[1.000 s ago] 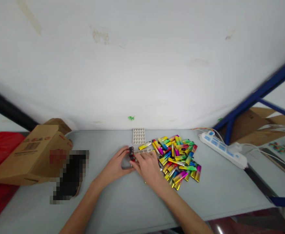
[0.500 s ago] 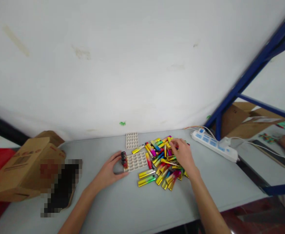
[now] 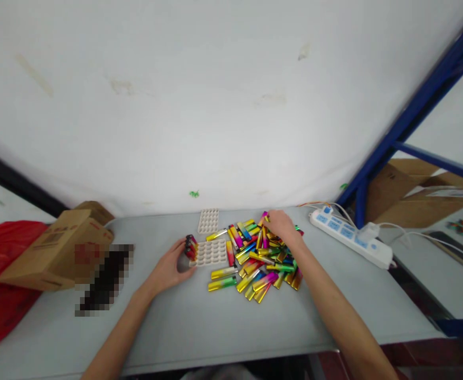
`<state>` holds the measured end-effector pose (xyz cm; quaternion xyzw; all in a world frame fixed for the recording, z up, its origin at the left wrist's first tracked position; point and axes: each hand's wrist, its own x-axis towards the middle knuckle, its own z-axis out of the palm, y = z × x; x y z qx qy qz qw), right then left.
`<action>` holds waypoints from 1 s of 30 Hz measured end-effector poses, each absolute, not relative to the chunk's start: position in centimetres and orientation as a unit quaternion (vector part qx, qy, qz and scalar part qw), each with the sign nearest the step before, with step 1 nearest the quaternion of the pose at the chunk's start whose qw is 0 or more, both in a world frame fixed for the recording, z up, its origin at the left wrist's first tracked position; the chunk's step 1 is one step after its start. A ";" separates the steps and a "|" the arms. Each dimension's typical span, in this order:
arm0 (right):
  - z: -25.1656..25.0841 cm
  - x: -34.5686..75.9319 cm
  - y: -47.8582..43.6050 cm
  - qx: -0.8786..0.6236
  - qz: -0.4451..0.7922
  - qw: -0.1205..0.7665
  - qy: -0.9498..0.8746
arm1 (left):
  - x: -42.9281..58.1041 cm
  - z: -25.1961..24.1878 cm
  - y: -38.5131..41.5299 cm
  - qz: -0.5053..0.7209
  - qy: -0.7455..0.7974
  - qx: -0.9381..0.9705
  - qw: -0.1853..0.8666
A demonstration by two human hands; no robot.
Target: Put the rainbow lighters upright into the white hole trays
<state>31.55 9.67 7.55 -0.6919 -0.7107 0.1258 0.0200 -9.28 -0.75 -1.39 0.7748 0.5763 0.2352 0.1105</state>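
My left hand [image 3: 170,269] curves round the left end of a white tray [image 3: 211,253] with rows of holes, thumb at the front and fingers behind. A row of lighters [image 3: 190,247] with dark tops stands upright in the tray's left end. My right hand [image 3: 282,226] is at the back of a loose pile of shiny, many-coloured lighters [image 3: 255,258]. Its fingers are curled down and closed on a lighter [image 3: 265,217] there; the fingertips are partly hidden.
Behind lies a second white holed tray [image 3: 208,220]. A power strip [image 3: 350,237] with cables sits at the right, beside a blue metal frame [image 3: 389,142]. To the left are a cardboard box [image 3: 53,253], a red bag [image 3: 5,295] and a blurred dark object [image 3: 106,279].
The view has shifted a little. My right hand has gone further over the back of the pile and its fingers have curled in. My left hand keeps its place at the tray.
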 end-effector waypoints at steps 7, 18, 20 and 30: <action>6.8 33.5 10.0 -0.640 0.134 0.079 -0.753 | -8.6 -0.9 -0.8 0.227 0.583 0.776 0.078; 6.0 35.3 11.3 -0.610 0.155 0.240 -0.739 | -7.8 -0.2 -0.8 0.215 0.596 0.771 0.073; 5.9 35.3 11.1 -0.614 0.163 0.260 -0.728 | -7.8 -0.1 -0.7 0.214 0.594 0.772 0.076; 5.3 32.8 7.5 -0.480 0.573 0.495 -0.444 | -8.1 0.7 -0.3 0.210 0.565 0.791 0.100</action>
